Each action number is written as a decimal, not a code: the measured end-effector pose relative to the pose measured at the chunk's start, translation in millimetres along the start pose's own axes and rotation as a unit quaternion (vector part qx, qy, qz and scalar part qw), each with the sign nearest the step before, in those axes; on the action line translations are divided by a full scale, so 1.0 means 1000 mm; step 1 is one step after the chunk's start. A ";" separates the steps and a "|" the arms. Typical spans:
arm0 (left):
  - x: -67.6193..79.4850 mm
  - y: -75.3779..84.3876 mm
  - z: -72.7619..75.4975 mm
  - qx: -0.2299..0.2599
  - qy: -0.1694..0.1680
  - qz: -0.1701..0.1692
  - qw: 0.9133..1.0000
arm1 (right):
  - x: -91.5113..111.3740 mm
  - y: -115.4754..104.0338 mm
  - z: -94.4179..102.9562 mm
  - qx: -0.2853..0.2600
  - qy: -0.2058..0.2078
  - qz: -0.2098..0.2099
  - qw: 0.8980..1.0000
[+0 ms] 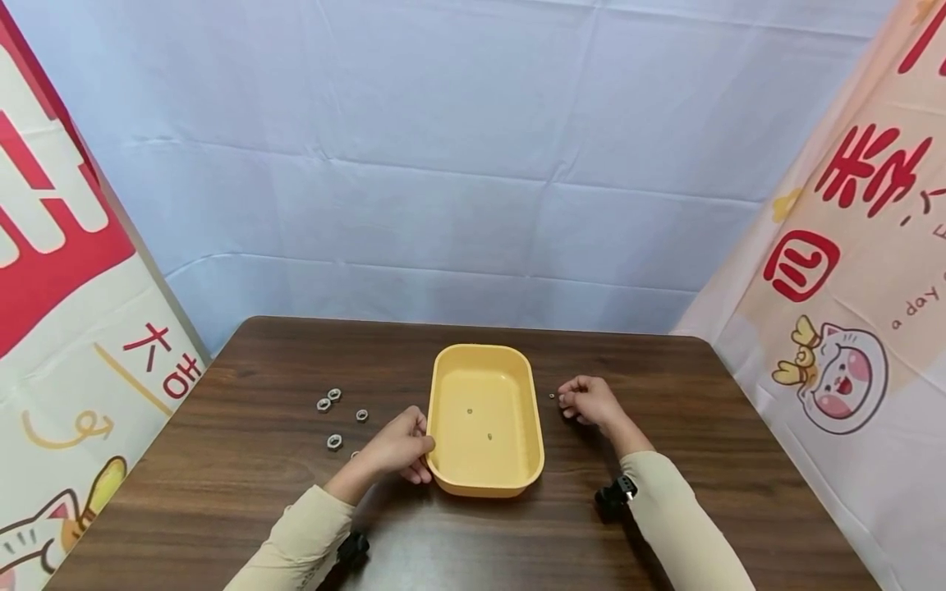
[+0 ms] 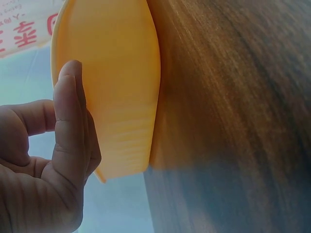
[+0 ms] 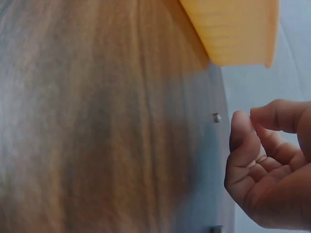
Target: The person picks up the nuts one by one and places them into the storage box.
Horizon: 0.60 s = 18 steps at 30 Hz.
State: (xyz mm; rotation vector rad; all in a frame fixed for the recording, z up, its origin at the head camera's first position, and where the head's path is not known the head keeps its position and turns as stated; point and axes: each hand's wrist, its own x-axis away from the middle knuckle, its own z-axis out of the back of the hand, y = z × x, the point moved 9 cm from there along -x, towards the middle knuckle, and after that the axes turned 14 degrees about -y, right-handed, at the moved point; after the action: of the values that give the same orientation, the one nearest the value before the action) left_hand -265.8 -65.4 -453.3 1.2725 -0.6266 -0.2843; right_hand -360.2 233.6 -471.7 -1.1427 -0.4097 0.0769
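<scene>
My left hand [image 1: 402, 447] grips the left rim of a yellow plastic tray [image 1: 538, 460], thumb at the rim and the other fingers against the outer wall. Two tiny metal pieces, apparently nuts [image 1: 469, 411], lie on the tray's floor. Right of the tray, my right hand [image 1: 591, 402] hovers low over the table with fingers loosely bent. Thumb and forefinger tips are close together, and nothing shows between them. Just beyond these fingertips a tiny nut [image 3: 216, 118] rests on the wood, apart from the hand.
Left of the tray, several larger hex nuts [image 1: 335, 442] are scattered on the dark wooden table [image 1: 244, 460]; one is partly hidden by the left hand. Another small metal piece [image 3: 216, 229] shows at the right wrist view's lower edge. A pale cloth [image 1: 443, 222] hangs behind the table.
</scene>
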 end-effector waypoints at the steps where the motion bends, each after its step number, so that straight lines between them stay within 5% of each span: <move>1: 0.000 0.000 0.000 0.000 0.000 0.000 1.000 | -0.001 0.002 0.000 -0.009 -0.001 -0.006 1.000; 6: 0.001 0.001 -0.001 0.000 -0.001 0.001 1.000 | -0.009 0.013 -0.003 -0.039 -0.010 -0.038 0.999; 18: 0.000 0.000 -0.002 0.004 -0.004 0.000 1.000 | -0.019 0.011 -0.002 0.027 0.023 -0.050 0.998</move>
State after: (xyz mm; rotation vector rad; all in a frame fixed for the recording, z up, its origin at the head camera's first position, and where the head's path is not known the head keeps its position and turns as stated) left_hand -264.2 -63.9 -453.3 1.2793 -0.6345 -0.2871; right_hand -375.0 231.4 -487.9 -1.0675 -0.4215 -0.0250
